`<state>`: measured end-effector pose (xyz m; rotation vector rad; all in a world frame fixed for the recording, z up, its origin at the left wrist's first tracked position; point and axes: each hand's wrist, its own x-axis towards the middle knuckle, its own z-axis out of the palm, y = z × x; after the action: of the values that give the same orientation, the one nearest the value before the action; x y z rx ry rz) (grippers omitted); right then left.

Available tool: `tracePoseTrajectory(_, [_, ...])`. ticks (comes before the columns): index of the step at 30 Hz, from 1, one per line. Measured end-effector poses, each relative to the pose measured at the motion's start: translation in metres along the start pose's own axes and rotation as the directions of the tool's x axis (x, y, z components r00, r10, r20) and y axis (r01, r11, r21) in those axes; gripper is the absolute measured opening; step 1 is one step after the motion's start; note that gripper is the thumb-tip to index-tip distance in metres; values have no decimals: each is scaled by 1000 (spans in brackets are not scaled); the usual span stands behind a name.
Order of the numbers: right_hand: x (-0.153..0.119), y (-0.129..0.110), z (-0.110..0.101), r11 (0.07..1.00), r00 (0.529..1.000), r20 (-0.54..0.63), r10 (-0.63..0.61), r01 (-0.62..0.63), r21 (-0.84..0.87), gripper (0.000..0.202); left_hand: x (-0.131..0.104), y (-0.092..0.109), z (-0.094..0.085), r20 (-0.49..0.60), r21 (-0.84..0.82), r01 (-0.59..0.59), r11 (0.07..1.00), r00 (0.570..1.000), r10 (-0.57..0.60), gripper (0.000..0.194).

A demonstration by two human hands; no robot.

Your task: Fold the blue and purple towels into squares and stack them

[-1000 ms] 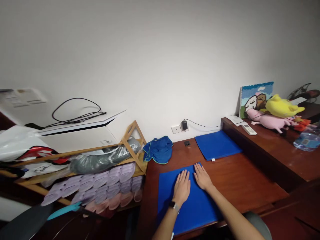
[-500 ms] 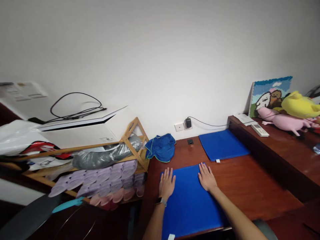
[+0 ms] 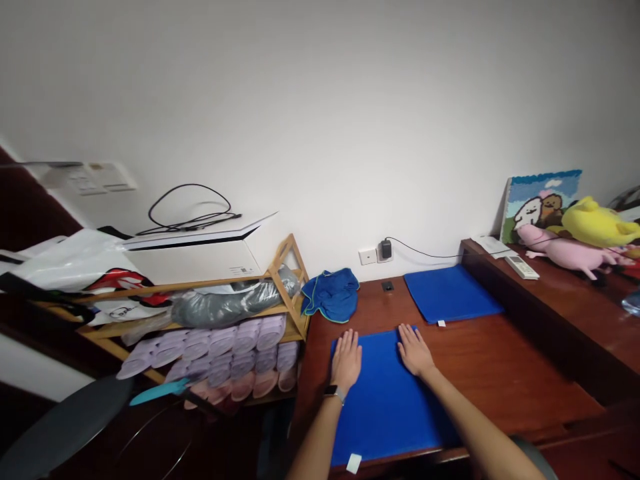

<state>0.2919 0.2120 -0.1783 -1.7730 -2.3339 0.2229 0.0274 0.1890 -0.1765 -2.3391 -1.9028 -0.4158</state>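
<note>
A blue cloth (image 3: 387,407) with a white tag lies flat on the brown wooden desk (image 3: 490,373). On its far left corner rests my left hand (image 3: 346,360), palm down, with a watch on the wrist. My right hand (image 3: 415,352) lies flat near the far right corner, fingers a little spread. Neither hand holds anything. A second blue cloth (image 3: 450,293) is spread flat farther back on the right. The crumpled blue cloth (image 3: 333,297) with a yellow-green edge sits at the back left of the desk.
Left of the desk stands a wooden rack (image 3: 293,293) with purple and pink slippers (image 3: 223,340) and a white box (image 3: 200,260) on top. A raised ledge at right bears a remote (image 3: 522,267), plush toys (image 3: 600,223) and a picture. A black plug (image 3: 385,249) is in the wall socket.
The view has turned slightly left, so things appear shifted to the right. My left hand's fingers are closer together. Both hands still rest flat on the near cloth.
</note>
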Motion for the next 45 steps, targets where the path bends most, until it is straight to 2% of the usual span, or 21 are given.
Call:
tracePoseTrajectory(3, [1,-20,11,994,994,-6,-105,105,18,64,4,42,8,22,-66,-135,989,990,137,55])
tracePoseTrajectory(5, [0,-22,19,995,996,13,-92,91,25,64,3,56,13,76,-90,-151,984,985,158,54])
tracePoseTrajectory(6, [0,-18,21,997,998,16,-68,68,22,64,1,56,14,97,-90,-133,987,985,141,55])
tracePoseTrajectory(8, [-2,-1,21,1000,1000,10,1,-1,5,66,-5,42,15,113,-67,-56,996,992,63,57])
tracePoseTrajectory(11, [-3,32,16,994,995,6,104,-104,-14,68,-18,2,12,99,-4,90,996,991,-89,60])
tracePoseTrajectory(13, [-3,47,12,992,992,13,128,-127,-5,69,-24,-22,9,86,28,147,989,985,-149,60])
tracePoseTrajectory(15, [-2,51,8,991,990,26,137,-137,5,70,-25,-31,6,76,45,161,986,983,-164,60])
tracePoseTrajectory(16, [-2,48,7,990,989,29,143,-143,4,70,-24,-28,4,68,47,154,987,985,-157,61])
tracePoseTrajectory(18, [-3,39,5,989,989,5,145,-145,1,69,-20,-8,2,42,35,113,993,993,-115,61])
tracePoseTrajectory(22, [-19,12,9,998,992,-115,59,-56,29,66,-12,71,9,28,-73,-87,994,996,89,58])
tracePoseTrajectory(24, [-31,4,13,999,996,-93,12,-9,34,65,-13,107,14,71,-135,-160,978,983,171,57])
tracePoseTrajectory(26, [-41,0,15,1000,999,-36,2,-1,31,65,-17,124,18,113,-164,-175,971,974,195,58])
tracePoseTrajectory(27, [-44,0,15,1000,1000,-16,6,-5,30,65,-20,124,19,125,-162,-165,973,975,186,58])
tracePoseTrajectory(29, [-46,2,15,999,1000,-8,15,-15,34,66,-28,107,17,123,-130,-119,984,983,135,58])
tracePoseTrajectory(32, [-44,5,17,999,999,-22,23,-22,47,65,-47,57,12,87,-57,-1,998,996,6,59])
tracePoseTrajectory(35, [-41,7,20,998,999,-28,33,-32,53,64,-70,3,8,50,-1,117,993,992,-117,61])
tracePoseTrajectory(38, [-39,5,14,998,999,-20,41,-40,54,64,-91,-31,0,1,31,221,975,975,-221,62])
tracePoseTrajectory(40, [-39,0,4,997,998,14,57,-58,52,65,-100,-33,-9,-48,40,267,963,963,-265,62])
tracePoseTrajectory(41, [-40,-3,-1,997,998,28,58,-60,53,65,-102,-26,-14,-68,37,267,963,962,-264,62])
tracePoseTrajectory(43, [-47,-10,-9,998,999,23,28,-29,63,65,-105,1,-23,-79,14,201,980,977,-199,60])
tracePoseTrajectory(45, [-63,-15,-10,996,999,-36,-31,33,82,65,-106,44,-27,-56,-34,60,998,997,-62,58])
